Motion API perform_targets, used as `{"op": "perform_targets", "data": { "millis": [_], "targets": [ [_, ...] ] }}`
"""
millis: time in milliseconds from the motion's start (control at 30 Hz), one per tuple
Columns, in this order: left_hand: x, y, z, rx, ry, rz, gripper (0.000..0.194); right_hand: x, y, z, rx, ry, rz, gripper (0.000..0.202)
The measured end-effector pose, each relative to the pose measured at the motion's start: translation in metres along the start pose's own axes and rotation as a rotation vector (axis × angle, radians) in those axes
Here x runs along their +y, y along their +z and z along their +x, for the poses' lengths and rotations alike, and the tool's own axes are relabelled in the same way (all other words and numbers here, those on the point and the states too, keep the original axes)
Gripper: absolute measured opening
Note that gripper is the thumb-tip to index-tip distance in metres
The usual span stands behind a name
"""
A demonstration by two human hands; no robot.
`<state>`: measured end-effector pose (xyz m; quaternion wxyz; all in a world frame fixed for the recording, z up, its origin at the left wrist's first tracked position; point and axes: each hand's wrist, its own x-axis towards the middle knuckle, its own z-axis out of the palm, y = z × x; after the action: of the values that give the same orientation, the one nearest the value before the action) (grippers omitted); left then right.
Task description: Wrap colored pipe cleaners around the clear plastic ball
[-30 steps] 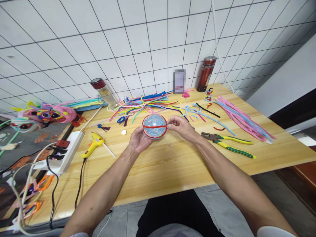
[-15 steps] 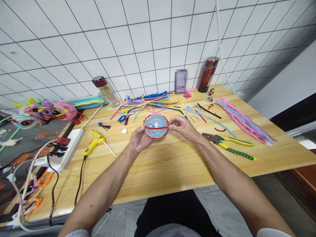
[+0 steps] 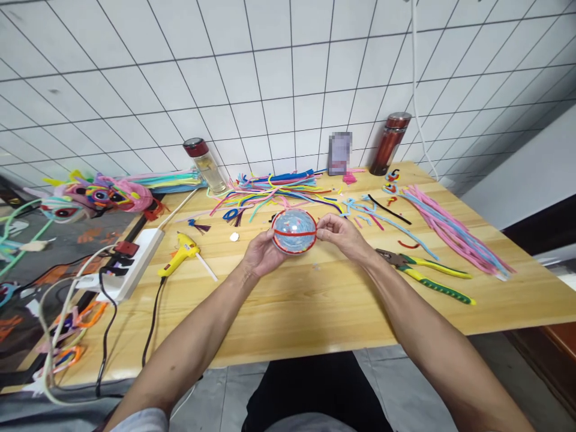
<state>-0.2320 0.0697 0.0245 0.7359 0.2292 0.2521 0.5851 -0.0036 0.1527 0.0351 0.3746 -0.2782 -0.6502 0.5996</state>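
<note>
My left hand (image 3: 265, 253) is closed around the left side of a clear plastic dome (image 3: 294, 241), held above the table. Pale blue fuzzy material and small coloured bits show through it. Red pipe cleaner runs around the rim, and another red pipe cleaner (image 3: 292, 233) crosses the middle. At the dome's right edge, my right hand (image 3: 339, 234) pinches the end of that crossing strip between thumb and forefinger. The fingertips hide the very end of the strip. Parts of the left fingers are hidden under the dome.
Pliers (image 3: 425, 273) lie right of my right forearm. A yellow glue gun (image 3: 182, 255) and a power strip (image 3: 139, 264) with cables are on the left. Pipe cleaners (image 3: 279, 192), a glass bottle (image 3: 207, 168), a phone (image 3: 339, 153) and a red flask (image 3: 390, 144) stand or lie toward the wall.
The whole view has shifted slightly, so the table items appear farther right. Both hands keep their hold on the dome and the red pipe cleaner, with little visible movement.
</note>
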Motion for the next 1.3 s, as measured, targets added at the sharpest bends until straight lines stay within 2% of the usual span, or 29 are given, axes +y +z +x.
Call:
{"op": "perform_targets", "data": {
  "millis": [300, 700, 1000, 1100, 1300],
  "targets": [
    [-0.0010, 0.0022, 0.0008, -0.027, -0.002, -0.012, 0.072, -0.0014, 0.0004, 0.0007, 0.013, 0.012, -0.017, 0.039],
    [-0.0009, 0.0002, 0.0018, -0.043, -0.003, -0.018, 0.074, -0.0023, -0.0007, 0.0001, 0.034, -0.007, -0.055, 0.037],
    [-0.0017, 0.0039, 0.0008, -0.034, 0.008, -0.017, 0.070, -0.0038, -0.0009, -0.0007, 0.046, -0.031, -0.084, 0.036],
    [-0.0025, 0.0026, 0.0009, -0.033, 0.015, -0.024, 0.072, -0.0032, -0.0021, -0.0004, 0.043, -0.040, -0.092, 0.036],
    [-0.0017, -0.0033, 0.0017, -0.021, -0.008, -0.028, 0.062, -0.0003, -0.0027, 0.0001, 0.043, -0.064, -0.099, 0.034]
  ]
}}
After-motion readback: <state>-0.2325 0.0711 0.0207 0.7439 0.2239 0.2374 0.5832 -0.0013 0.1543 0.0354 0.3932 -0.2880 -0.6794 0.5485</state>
